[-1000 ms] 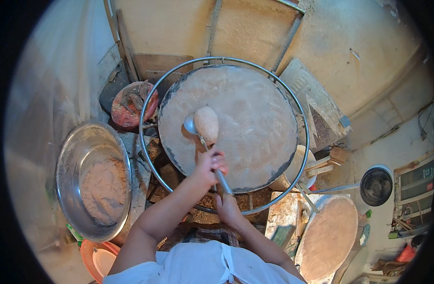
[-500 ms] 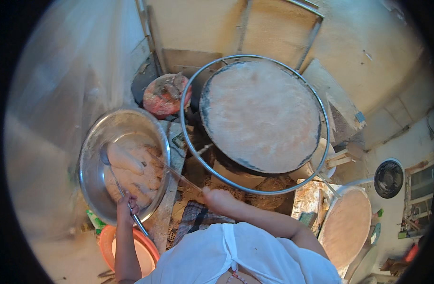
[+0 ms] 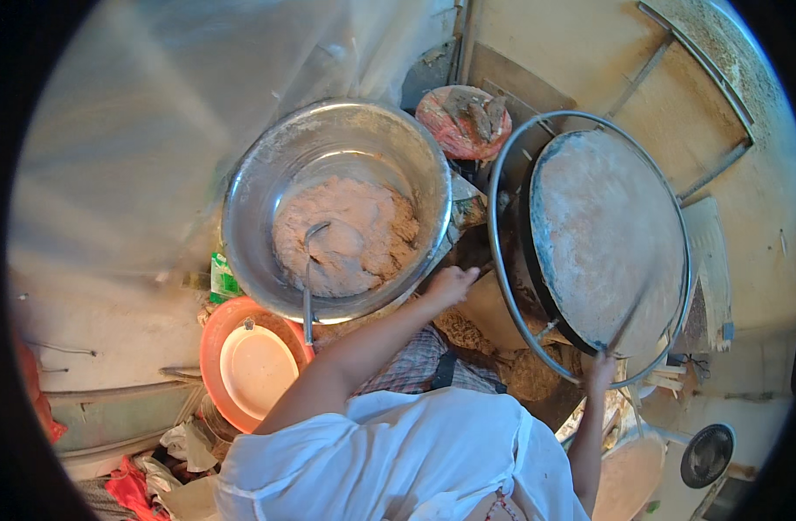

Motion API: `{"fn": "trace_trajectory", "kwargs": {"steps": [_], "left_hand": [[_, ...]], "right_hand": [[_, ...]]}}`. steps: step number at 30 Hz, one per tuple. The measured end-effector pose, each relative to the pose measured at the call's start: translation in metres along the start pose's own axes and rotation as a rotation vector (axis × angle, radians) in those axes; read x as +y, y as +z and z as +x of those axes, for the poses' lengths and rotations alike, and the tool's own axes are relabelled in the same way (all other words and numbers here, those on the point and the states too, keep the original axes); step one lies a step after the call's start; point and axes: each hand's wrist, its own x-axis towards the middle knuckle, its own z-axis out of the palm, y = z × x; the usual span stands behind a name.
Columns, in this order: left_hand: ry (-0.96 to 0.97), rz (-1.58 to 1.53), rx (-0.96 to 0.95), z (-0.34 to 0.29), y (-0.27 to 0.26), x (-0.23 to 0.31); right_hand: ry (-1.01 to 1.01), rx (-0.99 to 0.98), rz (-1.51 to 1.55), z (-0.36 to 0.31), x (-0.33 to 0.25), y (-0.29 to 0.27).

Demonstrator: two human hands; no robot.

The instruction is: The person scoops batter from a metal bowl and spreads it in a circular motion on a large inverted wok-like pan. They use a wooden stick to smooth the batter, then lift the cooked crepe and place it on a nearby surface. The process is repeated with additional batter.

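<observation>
My right hand (image 3: 599,372) grips the handle of a long thin spatula (image 3: 630,319), blurred by motion, over the near part of the griddle. Pale, wet-looking batter (image 3: 606,226) covers the round dark griddle (image 3: 533,234). A metal ring (image 3: 495,226) stands around it. My left hand (image 3: 452,286) is between the basin and this ring, a finger stretched out, with nothing visible in it. To its left a metal ladle (image 3: 308,291) rests in the big steel basin (image 3: 250,208), its bowl in thick brownish batter (image 3: 346,234) and its handle over the near rim.
An orange-red basin (image 3: 214,347) with a pale dish (image 3: 257,365) inside stands near left. Behind, a red-covered container (image 3: 459,130) bears grey lumps. A round tan disc (image 3: 630,473) lies at lower right beside a black fan (image 3: 709,456). Plastic sheeting (image 3: 172,113) hangs at left.
My left hand has let go of the ladle and moved right, toward the ring. My right hand has carried the spatula from the steel basin to the griddle. The view has swung left.
</observation>
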Motion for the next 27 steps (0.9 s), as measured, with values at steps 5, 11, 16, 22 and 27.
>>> {"fn": "trace_trajectory", "kwargs": {"steps": [5,11,16,22,27], "left_hand": [[-0.351,-0.934,-0.129,0.03,0.099,0.033],[-0.361,-0.999,-0.269,0.023,0.157,0.018],[-0.357,-0.949,-0.212,0.006,0.185,0.014],[-0.35,-0.912,-0.049,0.023,0.156,0.017],[-0.174,-0.655,0.135,0.056,0.102,0.047]], "right_hand": [[-0.043,-0.229,0.099,-0.12,-0.089,0.009],[0.174,-0.086,0.442,-0.119,-0.047,-0.02],[0.658,-0.315,0.661,-0.065,0.0,-0.061],[0.399,-0.233,0.12,0.017,0.004,-0.084],[0.247,-0.365,-0.455,-0.024,0.054,-0.075]]}}
